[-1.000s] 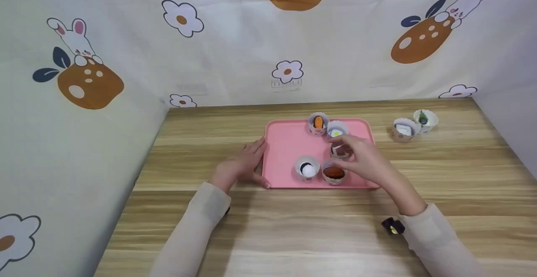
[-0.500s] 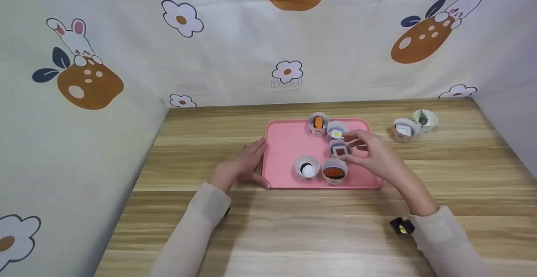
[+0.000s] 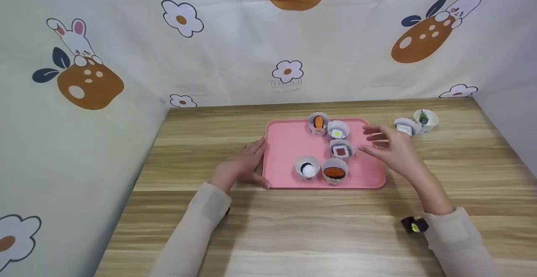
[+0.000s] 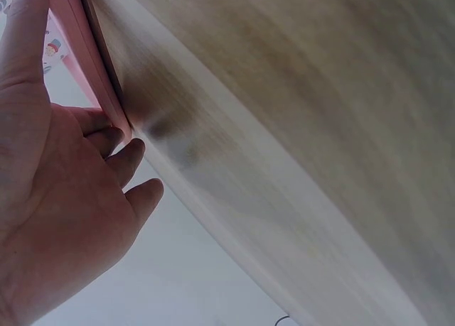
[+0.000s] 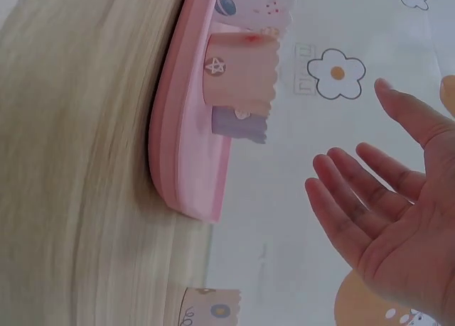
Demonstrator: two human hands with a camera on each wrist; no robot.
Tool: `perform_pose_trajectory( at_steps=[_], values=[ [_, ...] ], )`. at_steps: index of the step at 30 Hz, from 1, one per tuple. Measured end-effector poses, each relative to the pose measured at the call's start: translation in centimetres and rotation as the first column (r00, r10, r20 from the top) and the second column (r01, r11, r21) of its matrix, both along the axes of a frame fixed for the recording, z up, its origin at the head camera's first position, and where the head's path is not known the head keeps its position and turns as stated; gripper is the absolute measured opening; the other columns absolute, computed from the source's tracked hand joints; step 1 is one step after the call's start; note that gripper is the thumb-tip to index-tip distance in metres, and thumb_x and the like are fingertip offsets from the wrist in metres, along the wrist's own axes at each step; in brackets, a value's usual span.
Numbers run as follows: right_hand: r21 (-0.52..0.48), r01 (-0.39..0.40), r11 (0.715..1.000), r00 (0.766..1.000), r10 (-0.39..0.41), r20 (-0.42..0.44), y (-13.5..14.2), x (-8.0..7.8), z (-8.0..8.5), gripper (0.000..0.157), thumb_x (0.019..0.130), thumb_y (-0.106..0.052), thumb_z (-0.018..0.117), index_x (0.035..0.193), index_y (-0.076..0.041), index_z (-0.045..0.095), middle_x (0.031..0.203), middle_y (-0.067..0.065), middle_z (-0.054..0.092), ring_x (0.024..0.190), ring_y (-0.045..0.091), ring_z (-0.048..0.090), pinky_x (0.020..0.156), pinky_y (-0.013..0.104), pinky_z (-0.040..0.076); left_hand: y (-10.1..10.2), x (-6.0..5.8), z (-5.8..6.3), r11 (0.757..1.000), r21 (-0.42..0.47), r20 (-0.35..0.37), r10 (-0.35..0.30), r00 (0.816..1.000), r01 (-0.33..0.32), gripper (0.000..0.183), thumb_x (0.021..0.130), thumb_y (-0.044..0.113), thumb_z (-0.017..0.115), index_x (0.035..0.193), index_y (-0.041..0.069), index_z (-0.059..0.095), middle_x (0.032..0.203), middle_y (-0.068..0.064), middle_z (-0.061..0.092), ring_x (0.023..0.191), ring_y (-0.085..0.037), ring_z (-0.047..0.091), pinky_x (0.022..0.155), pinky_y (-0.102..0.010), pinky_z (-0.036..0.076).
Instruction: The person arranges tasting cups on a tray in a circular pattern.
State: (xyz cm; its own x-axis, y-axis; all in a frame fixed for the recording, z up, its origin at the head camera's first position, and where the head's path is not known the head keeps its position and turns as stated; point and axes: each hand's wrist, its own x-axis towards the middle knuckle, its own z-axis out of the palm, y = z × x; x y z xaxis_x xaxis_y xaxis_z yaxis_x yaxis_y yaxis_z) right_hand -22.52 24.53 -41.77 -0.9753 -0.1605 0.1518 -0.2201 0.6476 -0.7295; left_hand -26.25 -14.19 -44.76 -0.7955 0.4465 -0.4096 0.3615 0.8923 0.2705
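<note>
My left hand [image 3: 243, 164] rests against the left side of a pink tray [image 3: 282, 147], fingers stretched along its rim and thumb at the front corner. Several scalloped paper cups stand on the tray. One cup [image 3: 341, 156] holds a white square piece with a dark red middle. Behind it, another cup [image 3: 338, 126] has a white square with a yellow centre. In front sits a cup [image 3: 334, 181] with a reddish-brown oval piece. My right hand [image 3: 396, 151] hovers over the tray's right edge, holding nothing, its fingers apart. The right wrist view shows that palm [image 5: 412, 255] bare.
Also on the tray are a cup with an orange piece [image 3: 319, 122] at the back and a cup with a white-and-black round piece [image 3: 308, 170] in front. Right of the tray, a cup with a white piece [image 3: 404, 129] and one with a green leaf-like piece [image 3: 423, 118] stand on the wooden table.
My right hand has moved right, away from the cup with the dark red middle piece, uncovering it and its neighbours. My left hand and the cups look unmoved.
</note>
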Motion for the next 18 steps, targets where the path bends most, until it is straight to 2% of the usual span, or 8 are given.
perform_pose_trajectory(
  at_steps=[4,7,10,14,16,18],
  values=[
    [-0.034,0.025,0.999,1.0,-0.025,0.013,0.8,0.1,0.3,0.063,0.089,-0.038,0.074,0.135,0.001,0.055,0.129,0.023,0.063,0.117,0.037,0.063,0.097,0.046,0.055,0.0,0.0,0.0,1.0,0.005,-0.003,0.002,1.0,-0.002,0.128,0.072,0.063,0.079,0.162,0.013,0.003,0.17,-0.004,-0.004,0.157,-0.032,0.004,0.128,-0.05,0.012],
    [-0.048,0.054,0.997,0.998,-0.055,-0.005,1.4,0.1,0.4,0.061,0.089,-0.035,0.075,0.134,0.002,0.056,0.129,0.023,0.062,0.117,0.038,0.063,0.097,0.043,0.054,0.0,0.0,0.1,1.0,0.019,0.01,0.013,1.0,-0.013,0.128,0.072,0.062,0.079,0.162,0.014,0.003,0.17,-0.003,-0.004,0.157,-0.032,0.003,0.128,-0.05,0.012],
    [-0.072,0.09,0.993,0.995,-0.093,-0.037,2.0,0.1,0.5,0.055,0.09,-0.029,0.075,0.132,0.003,0.057,0.13,0.023,0.062,0.115,0.035,0.064,0.095,0.03,0.057,0.0,0.1,0.2,0.999,0.031,0.019,0.018,1.0,-0.018,0.127,0.072,0.061,0.08,0.162,0.014,0.003,0.171,-0.003,-0.004,0.157,-0.033,0.002,0.128,-0.05,0.011],
    [-0.116,0.131,0.985,0.989,-0.139,-0.058,2.8,0.1,0.7,0.053,0.09,-0.024,0.075,0.131,0.003,0.057,0.132,0.023,0.062,0.107,0.01,0.065,0.087,0.006,0.052,0.0,0.2,0.1,0.999,0.037,0.016,0.013,1.0,-0.013,0.127,0.072,0.061,0.079,0.162,0.013,0.004,0.17,-0.004,-0.003,0.157,-0.032,0.002,0.129,-0.05,0.009],
    [-0.135,0.15,0.979,0.986,-0.158,-0.056,3.1,0.2,0.7,0.053,0.091,-0.024,0.074,0.132,0.003,0.056,0.131,0.021,0.062,0.102,-0.003,0.061,0.084,0.002,0.049,-0.1,0.2,0.1,0.999,0.044,0.014,0.013,1.0,-0.013,0.126,0.073,0.061,0.079,0.162,0.013,0.004,0.17,-0.004,-0.003,0.157,-0.031,0.002,0.129,-0.05,0.009],
    [-0.147,0.171,0.974,0.982,-0.18,-0.056,3.5,0.2,0.7,0.054,0.091,-0.026,0.074,0.133,0.003,0.055,0.127,0.013,0.063,0.099,-0.011,0.058,0.083,0.001,0.049,-0.1,0.3,0.1,0.999,0.048,0.015,0.014,1.0,-0.015,0.126,0.073,0.06,0.079,0.162,0.013,0.004,0.17,-0.004,-0.003,0.157,-0.031,0.002,0.129,-0.049,0.009]
  ],
)
